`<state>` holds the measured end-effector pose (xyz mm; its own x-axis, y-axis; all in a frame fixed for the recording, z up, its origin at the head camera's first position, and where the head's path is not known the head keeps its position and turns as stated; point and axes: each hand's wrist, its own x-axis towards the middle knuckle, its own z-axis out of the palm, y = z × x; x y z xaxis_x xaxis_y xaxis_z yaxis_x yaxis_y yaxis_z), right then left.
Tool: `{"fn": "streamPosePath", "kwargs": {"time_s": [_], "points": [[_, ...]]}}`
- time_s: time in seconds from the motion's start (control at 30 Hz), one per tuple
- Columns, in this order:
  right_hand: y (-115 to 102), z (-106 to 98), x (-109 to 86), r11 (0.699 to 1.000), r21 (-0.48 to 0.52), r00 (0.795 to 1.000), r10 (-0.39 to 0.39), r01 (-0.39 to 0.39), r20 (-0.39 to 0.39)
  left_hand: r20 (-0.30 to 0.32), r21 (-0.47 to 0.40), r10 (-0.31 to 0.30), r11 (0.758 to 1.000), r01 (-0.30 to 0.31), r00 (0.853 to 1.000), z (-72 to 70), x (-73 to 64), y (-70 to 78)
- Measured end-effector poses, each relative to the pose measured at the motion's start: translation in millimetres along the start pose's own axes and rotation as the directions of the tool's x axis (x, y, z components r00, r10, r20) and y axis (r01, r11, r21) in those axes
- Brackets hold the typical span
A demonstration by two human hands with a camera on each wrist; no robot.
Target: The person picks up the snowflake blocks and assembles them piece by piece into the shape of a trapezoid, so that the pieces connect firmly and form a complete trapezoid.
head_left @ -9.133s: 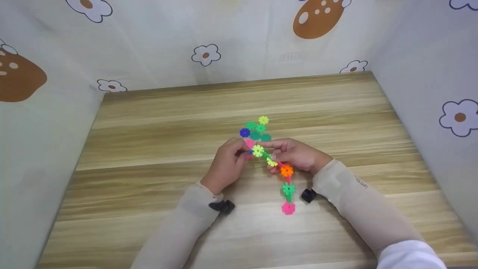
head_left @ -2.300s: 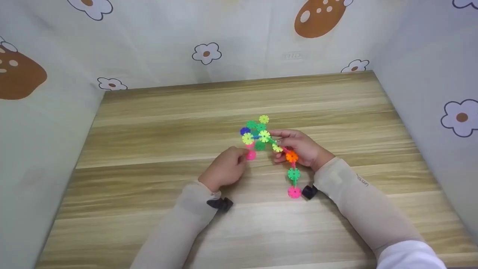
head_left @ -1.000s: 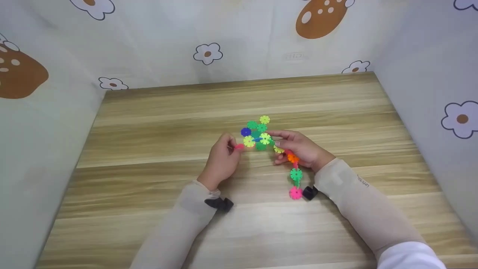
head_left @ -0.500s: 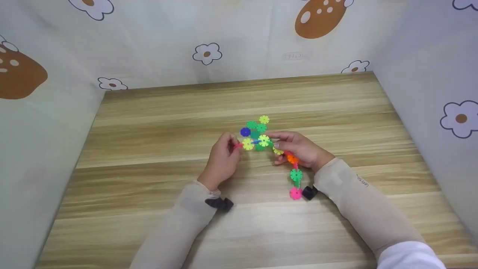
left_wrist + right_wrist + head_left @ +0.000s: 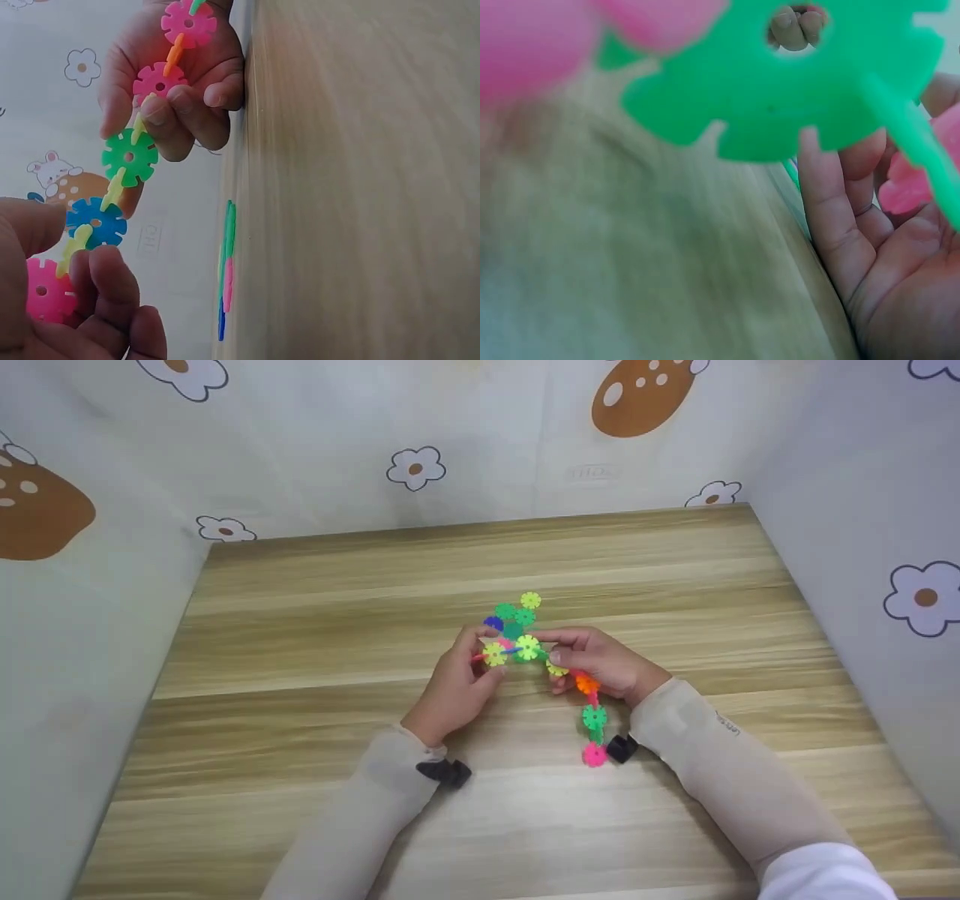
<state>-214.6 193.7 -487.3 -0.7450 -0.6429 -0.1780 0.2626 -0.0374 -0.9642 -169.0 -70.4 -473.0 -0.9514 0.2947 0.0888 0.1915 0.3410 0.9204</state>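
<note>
A chain of colourful slotted snowflake discs runs between both hands, each disc set crosswise to its neighbour. My right hand pinches it near the middle, thumb against the fingers; the chain's tail hangs in front, ending in a pink disc. At the other end, my left hand holds a pink disc, which meets a yellow disc and looks slotted into it. Its thumb and index finger stand on either side of that end. A blue disc follows. A green disc fills much of the right wrist view.
Loose discs lie on the wooden table just beyond the hands: a yellow one, several green ones, a blue one and a pink one. Patterned cloth walls border the back and sides.
My left hand took a pink disc from the table, brought it to the chain's yellow end disc and pressed it there; its fingers have since spread somewhat. My right hand keeps its hold.
</note>
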Motion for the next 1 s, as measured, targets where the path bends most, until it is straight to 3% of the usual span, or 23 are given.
{"fn": "streamPosePath", "kwargs": {"time_s": [0.27, 0.57, 1.0], "points": [[0.3, -0.5, -1.1, 1.0, 0.003, 0.999, -0.01, 0.01, 0.035, -0.037, 0.01, -0.028, 1.0, 0.029, 0.999, 1.8, -0.4, 0.7], [1.1, 0.1, -1.6, 1.0, -0.013, 0.998, -0.011, 0.012, 0.057, -0.025, -0.005, -0.066, 0.998, 0.066, 0.998, 1.7, -0.7, 2.5], [0.3, 1.5, -3.2, 1.0, -0.011, 0.999, -0.011, 0.012, 0.044, -0.049, 0.002, -0.052, 0.999, 0.052, 0.997, 3.5, 0.1, 1.3]]}}
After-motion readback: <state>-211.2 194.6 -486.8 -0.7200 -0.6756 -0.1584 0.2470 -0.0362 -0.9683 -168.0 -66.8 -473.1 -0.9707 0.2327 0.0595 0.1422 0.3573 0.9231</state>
